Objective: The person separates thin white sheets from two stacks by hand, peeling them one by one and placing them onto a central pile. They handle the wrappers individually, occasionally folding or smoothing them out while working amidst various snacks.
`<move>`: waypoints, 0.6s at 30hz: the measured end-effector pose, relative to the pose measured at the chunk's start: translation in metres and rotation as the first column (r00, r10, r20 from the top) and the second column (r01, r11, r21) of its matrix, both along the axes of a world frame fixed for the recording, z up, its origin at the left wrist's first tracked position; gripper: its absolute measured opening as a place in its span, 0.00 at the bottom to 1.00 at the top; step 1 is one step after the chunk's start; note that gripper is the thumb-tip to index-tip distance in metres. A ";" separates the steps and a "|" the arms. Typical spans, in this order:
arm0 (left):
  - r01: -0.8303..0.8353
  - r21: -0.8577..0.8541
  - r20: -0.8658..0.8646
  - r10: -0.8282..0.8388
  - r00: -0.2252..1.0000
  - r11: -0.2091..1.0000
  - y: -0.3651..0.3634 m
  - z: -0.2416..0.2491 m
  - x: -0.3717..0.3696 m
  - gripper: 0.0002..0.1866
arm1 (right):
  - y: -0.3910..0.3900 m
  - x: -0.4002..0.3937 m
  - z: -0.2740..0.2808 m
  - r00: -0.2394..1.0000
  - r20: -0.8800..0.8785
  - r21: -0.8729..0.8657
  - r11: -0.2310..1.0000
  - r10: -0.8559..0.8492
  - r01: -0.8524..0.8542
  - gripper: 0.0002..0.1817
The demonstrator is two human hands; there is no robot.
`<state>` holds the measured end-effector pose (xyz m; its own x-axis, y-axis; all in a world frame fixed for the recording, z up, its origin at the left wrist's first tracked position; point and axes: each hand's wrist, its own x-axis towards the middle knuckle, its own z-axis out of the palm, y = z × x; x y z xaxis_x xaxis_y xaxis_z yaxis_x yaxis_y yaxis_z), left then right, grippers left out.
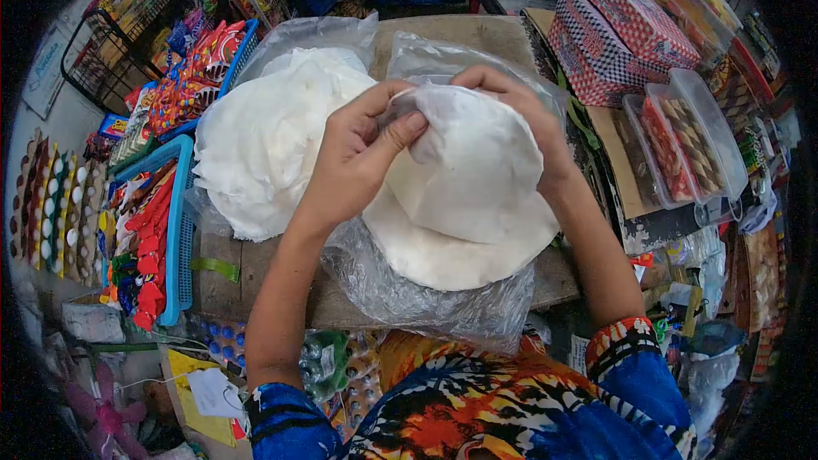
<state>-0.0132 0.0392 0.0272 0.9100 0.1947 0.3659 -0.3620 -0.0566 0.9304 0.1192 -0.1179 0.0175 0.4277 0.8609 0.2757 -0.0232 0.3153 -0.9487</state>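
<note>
Between my two hands a thin, round white spring roll wrapper (pixel 490 149) is lifted at its far edge. My left hand (pixel 362 140) pinches that edge between thumb and fingers. My right hand (pixel 537 119) holds the same edge farther right, with its fingers partly hidden behind the sheet. Below lies a stack of similar wrappers (pixel 464 255) on a crumpled clear plastic bag (pixel 417 290). To the left of my left hand sits a larger, loosely heaped pile of white wrappers (pixel 264 140), also on clear plastic.
The wooden table (pixel 247 290) carries both piles. Blue baskets (pixel 181 238) of packaged snacks line its left side, with egg trays (pixel 64 204) beyond. Checkered boxes (pixel 613 43) and a clear plastic container (pixel 690 145) of rolled food stand at the right. A green strip (pixel 215 268) lies at the left front.
</note>
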 end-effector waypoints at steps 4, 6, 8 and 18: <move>0.053 -0.021 -0.033 -0.053 0.998 0.998 0.007 -0.002 0.000 0.11 | 0.007 -0.027 0.006 0.998 -0.032 0.051 0.997 -0.048 0.049 0.19; 0.134 -0.148 -0.086 -0.148 0.985 0.980 0.009 0.000 0.000 0.12 | 0.004 -0.022 0.002 0.998 -0.068 0.060 0.998 0.017 -0.013 0.18; 0.086 -0.067 -0.090 -0.092 0.992 0.994 0.000 0.003 -0.004 0.12 | 0.000 -0.014 -0.003 0.991 -0.100 0.072 0.994 0.085 -0.078 0.18; -0.171 -0.091 0.116 0.181 0.977 0.981 0.041 -0.001 0.009 0.07 | -0.009 0.012 -0.010 0.935 -0.344 0.287 0.958 0.084 0.020 0.15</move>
